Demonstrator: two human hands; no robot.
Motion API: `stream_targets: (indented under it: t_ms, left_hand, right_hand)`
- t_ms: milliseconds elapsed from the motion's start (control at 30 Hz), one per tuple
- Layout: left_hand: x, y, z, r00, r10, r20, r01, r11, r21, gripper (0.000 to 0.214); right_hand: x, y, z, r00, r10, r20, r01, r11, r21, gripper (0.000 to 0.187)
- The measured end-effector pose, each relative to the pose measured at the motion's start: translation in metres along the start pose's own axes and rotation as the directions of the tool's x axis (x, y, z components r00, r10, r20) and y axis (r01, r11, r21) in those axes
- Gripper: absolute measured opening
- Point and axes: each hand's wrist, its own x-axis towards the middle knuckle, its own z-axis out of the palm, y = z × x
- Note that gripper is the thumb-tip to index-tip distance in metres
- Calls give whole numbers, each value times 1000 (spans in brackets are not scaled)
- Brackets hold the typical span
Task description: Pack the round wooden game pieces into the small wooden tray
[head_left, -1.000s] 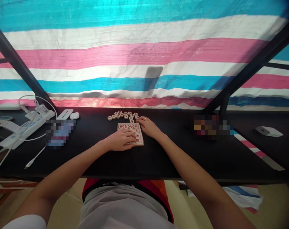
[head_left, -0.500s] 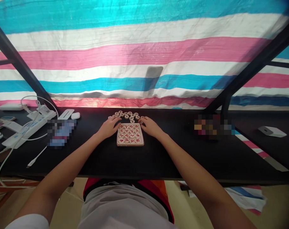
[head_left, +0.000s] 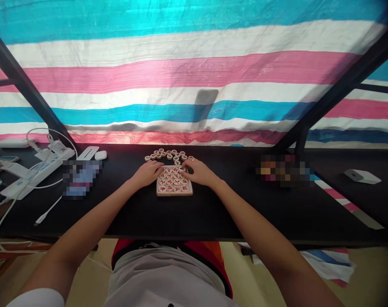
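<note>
A shallow box point(head_left: 175, 195) holds rows of round Chinese chess pieces point(head_left: 170, 182) with red characters. Over its far right corner, my right hand point(head_left: 198, 171) pinches a round Chinese chess piece point(head_left: 181, 169) with a dark mark between thumb and fingers. My left hand point(head_left: 148, 173) lies at the box's far left corner, fingers stretched toward the rim and thumb beside it. Whether its fingertips touch a piece is hard to make out. Behind the box, several loose Chinese chess pieces point(head_left: 163, 155) with dark characters sit in a loose cluster.
On the left of the black table point(head_left: 194, 217) are a white power strip point(head_left: 34, 172) with cables, a blurred phone-like item point(head_left: 83, 179) and a small white case point(head_left: 101, 155). To the right lie a blurred item point(head_left: 280, 170) and a white adapter point(head_left: 362, 175). Striped sheeting point(head_left: 181, 72) hangs behind.
My right hand has moved left from beside the box to over its far right corner, carrying a piece. My left hand has drawn back slightly from the loose pieces toward the box corner.
</note>
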Motion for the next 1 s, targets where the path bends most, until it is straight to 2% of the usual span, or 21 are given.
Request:
stream_targets:
  t_ms: [333, 467, 567, 633, 833, 1000]
  left_hand:
    - [0, 0, -1, 1000, 3, 17, -3, 1000, -8, 41]
    - [-1, 0, -2, 1000, 8, 24, -7, 1000, -9, 42]
    - [-1, -1, -1, 1000, 7, 29, -7, 1000, -6, 42]
    - [-1, -2, 0, 1000, 7, 22, -7, 1000, -8, 42]
    - [0, -2, 0, 1000, 3, 30, -3, 1000, -7, 42]
    - [0, 1, -4, 999, -5, 42, 6, 1000, -4, 42]
  right_hand:
    - [2, 8, 7, 997, 29, -75, -30, 999, -11, 20]
    - [3, 25, 11, 972, 129, -196, -149, 985, -90, 31]
    - [2, 38, 16, 980, 172, -103, -188, 966, -180, 36]
    - [2, 42, 17, 976, 209, -58, -216, 954, -208, 31]
    - [2, 39, 14, 942, 309, -130, -331, 922, -202, 33]
    - [2, 38, 11, 952, 298, -73, -307, 925, -224, 26]
